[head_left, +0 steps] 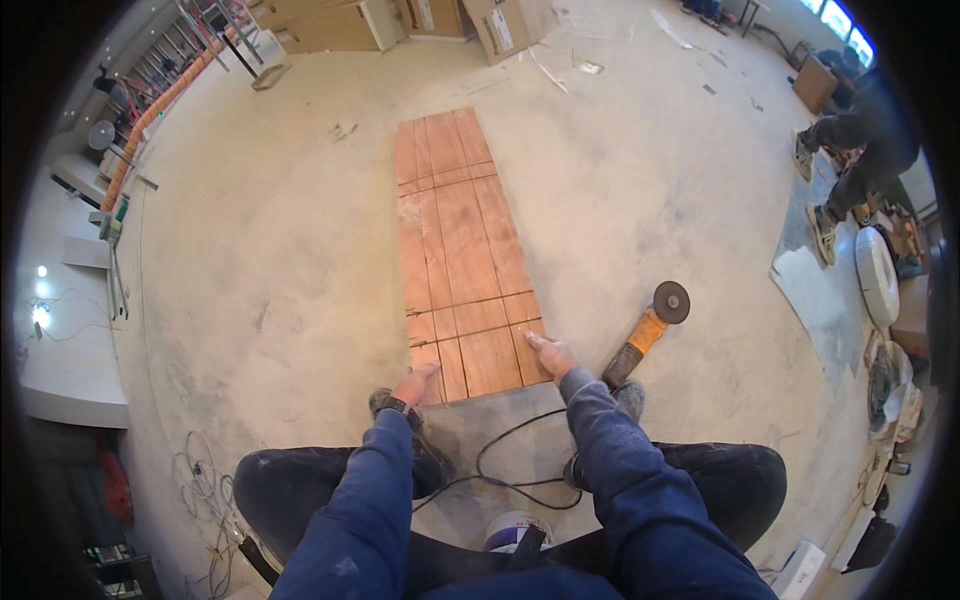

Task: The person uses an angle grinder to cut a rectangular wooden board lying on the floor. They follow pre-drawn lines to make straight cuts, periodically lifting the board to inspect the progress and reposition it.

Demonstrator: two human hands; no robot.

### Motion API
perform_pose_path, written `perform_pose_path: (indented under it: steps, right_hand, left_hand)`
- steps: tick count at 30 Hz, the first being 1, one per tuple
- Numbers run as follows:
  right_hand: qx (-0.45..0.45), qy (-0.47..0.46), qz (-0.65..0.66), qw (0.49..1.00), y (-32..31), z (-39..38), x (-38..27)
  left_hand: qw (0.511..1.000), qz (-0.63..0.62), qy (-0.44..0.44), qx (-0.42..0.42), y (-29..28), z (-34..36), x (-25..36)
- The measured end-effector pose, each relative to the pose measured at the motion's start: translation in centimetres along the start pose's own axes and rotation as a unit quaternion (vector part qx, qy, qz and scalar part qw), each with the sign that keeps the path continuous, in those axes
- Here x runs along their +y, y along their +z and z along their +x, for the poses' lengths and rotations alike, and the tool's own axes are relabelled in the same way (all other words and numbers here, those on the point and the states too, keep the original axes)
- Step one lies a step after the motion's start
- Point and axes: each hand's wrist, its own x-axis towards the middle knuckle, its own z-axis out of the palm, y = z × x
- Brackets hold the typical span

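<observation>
A long reddish wooden board (pixel 455 240), marked with dark lengthwise and crosswise lines, lies in front of me. My left hand (pixel 415 385) grips its near left corner, and my right hand (pixel 550 355) holds its right edge near the close end, thumb on top; the fingertips underneath are hidden. An orange and black angle grinder (pixel 645 333) with a dark disc rests on the floor to the right of my right hand. A black cable (pixel 520 480) loops over the floor between my legs, near a white bucket (pixel 505 535).
Cardboard boxes (pixel 330 30) stand at the back. At the right, a person's legs (pixel 850 185) stand near a pale sheet (pixel 830 320), a white coil (pixel 872 275) and clutter. An orange hose (pixel 150 125) and a white ledge (pixel 75 390) are at the left, with loose cables (pixel 200 480).
</observation>
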Motion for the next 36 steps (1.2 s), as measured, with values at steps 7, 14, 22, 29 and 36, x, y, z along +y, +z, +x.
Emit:
perform_pose_path:
  steps: [7,14,22,29,36]
  right_hand:
    - [-0.224,-0.03,0.323,0.919,-1.5,-10.0,-13.9]
    - [-0.236,-0.098,0.366,0.895,6.3,-29.1,-21.1]
    - [-0.556,-0.126,-0.143,0.809,6.2,-33.2,-18.0]
    - [-0.078,-0.366,-0.512,0.773,1.7,-22.4,-17.2]
    - [-0.063,-0.621,-0.189,0.758,11.7,-25.1,-11.8]
  left_hand:
    - [0.979,-0.162,0.087,-0.089,-5.6,-12.7,14.9]
    - [0.851,-0.392,0.316,-0.152,-2.4,-31.5,16.0]
    - [0.918,-0.289,0.259,0.087,-14.8,-42.3,15.3]
    - [0.938,-0.123,0.3,0.119,-24.1,-54.4,19.8]
    - [0.911,0.044,0.387,0.133,-26.1,-64.8,30.6]
